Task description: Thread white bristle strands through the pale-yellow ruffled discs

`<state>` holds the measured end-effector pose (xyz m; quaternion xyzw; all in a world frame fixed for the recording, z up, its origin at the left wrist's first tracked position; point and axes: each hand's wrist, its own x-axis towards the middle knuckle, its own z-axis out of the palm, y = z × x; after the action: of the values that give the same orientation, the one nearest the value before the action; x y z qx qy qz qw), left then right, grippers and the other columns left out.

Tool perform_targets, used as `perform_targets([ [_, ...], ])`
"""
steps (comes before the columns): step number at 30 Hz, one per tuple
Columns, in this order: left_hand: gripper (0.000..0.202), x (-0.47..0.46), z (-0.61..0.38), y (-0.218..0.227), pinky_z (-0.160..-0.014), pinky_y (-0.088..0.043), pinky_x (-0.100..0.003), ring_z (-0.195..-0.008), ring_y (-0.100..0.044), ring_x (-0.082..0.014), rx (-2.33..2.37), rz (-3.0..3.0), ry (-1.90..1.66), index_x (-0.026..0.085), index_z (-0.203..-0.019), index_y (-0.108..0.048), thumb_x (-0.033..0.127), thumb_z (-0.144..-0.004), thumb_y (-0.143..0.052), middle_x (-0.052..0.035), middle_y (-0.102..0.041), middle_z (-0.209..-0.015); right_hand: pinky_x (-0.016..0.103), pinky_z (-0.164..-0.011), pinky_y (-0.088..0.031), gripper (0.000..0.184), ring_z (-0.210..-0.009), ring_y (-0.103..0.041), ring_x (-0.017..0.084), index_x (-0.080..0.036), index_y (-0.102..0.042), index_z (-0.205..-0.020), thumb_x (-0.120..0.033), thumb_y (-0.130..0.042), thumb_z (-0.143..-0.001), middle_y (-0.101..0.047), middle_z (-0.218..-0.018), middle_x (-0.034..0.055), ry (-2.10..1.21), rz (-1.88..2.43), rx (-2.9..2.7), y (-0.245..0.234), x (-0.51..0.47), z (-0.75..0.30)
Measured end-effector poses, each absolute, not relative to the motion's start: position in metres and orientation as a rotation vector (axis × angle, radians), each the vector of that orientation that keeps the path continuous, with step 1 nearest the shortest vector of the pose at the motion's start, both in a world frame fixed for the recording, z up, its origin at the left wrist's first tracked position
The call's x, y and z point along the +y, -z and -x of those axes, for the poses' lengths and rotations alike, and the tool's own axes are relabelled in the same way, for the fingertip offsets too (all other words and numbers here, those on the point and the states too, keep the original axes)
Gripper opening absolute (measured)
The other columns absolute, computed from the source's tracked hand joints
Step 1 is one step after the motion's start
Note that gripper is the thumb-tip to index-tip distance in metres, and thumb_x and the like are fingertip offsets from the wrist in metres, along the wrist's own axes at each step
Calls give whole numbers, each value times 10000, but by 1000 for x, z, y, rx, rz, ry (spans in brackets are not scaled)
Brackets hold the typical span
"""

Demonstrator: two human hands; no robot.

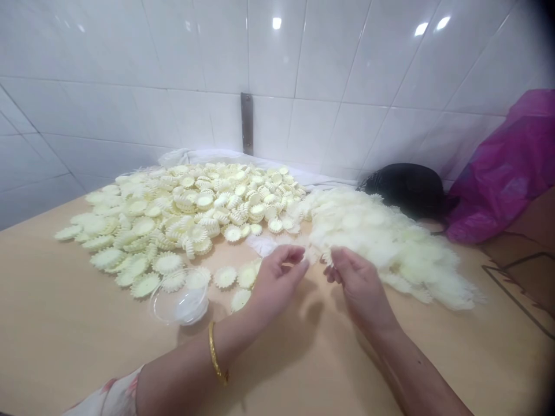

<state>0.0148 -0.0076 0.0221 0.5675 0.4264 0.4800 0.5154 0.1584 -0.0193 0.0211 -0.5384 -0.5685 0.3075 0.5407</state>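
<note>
The left hand (276, 284) and right hand (361, 287) hover apart but close, the right seemingly pinching a small frilled piece (327, 258); the left's hold is unclear. Just to the right lies a large heap of thin pale frilled pieces (381, 242); to the left, a large heap of ruffled discs (186, 211), a few near a clear plastic bowl (180, 297).

Hey, you're wearing a slim gold bangle (215, 353) on the wrist just behind your left hand (277, 283), and you're sporting a pale sleeve (110, 396) with a pinkish floral print on that same arm. Your right forearm (416, 375) is showing bare right down to the frame edge.
</note>
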Motion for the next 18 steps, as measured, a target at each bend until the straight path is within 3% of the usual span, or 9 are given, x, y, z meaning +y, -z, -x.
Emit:
perform_targets([
  [3, 233, -9, -16, -24, -756, -430, -288, -804, -527, -145, 945, -1393, -1132, 154, -812, -608, 362, -808, -502, -42, -586, -814, 244, -536, -379, 326, -546, -465, 126, -188, -521, -605, -413, -475, -838, -472, -541, -24, -498, 1313, -1504, -20, -22, -156],
  [5, 275, -9, -16, -23, -740, -442, -298, -764, -539, -143, 888, -1323, -1068, 146, -776, -601, 388, -818, -478, -45, -586, -781, 274, -610, -429, 200, -655, -531, 157, -190, -623, -855, -358, -521, -820, -567, -693, 10, -360, 1287, -1622, -17, -23, -152],
  [8, 244, -6, -14, -19, -702, -447, -294, -649, -529, -111, 838, -1131, -1009, 144, -719, -575, 376, -784, -537, -15, -558, -683, 348, -743, -460, 328, -806, -565, 198, -217, -568, -1119, -286, -557, -799, -596, -873, 49, -273, 1278, -1736, -12, -23, -149],
  [14, 223, -1, -11, -16, -689, -438, -275, -634, -537, -105, 763, -958, -993, 129, -680, -579, 339, -700, -649, -8, -547, -651, 404, -973, -363, 433, -1191, -401, 232, -248, -432, -1274, -221, -459, -842, -432, -1271, 89, -281, 1048, -1889, -13, -25, -150],
  [16, 225, -3, -14, -18, -685, -437, -262, -646, -539, -107, 698, -919, -960, 121, -709, -603, 334, -678, -670, -15, -557, -661, 391, -968, -370, 398, -1184, -412, 217, -246, -430, -1276, -226, -390, -880, -429, -1277, 91, -332, 992, -1912, -12, -26, -148],
  [18, 258, -8, -20, -20, -684, -440, -260, -658, -541, -111, 612, -869, -931, 119, -744, -613, 373, -706, -632, -27, -568, -684, 363, -885, -434, 335, -1064, -501, 204, -226, -498, -1203, -250, -368, -895, -505, -1158, 101, -360, 1033, -1875, -9, -25, -147],
])
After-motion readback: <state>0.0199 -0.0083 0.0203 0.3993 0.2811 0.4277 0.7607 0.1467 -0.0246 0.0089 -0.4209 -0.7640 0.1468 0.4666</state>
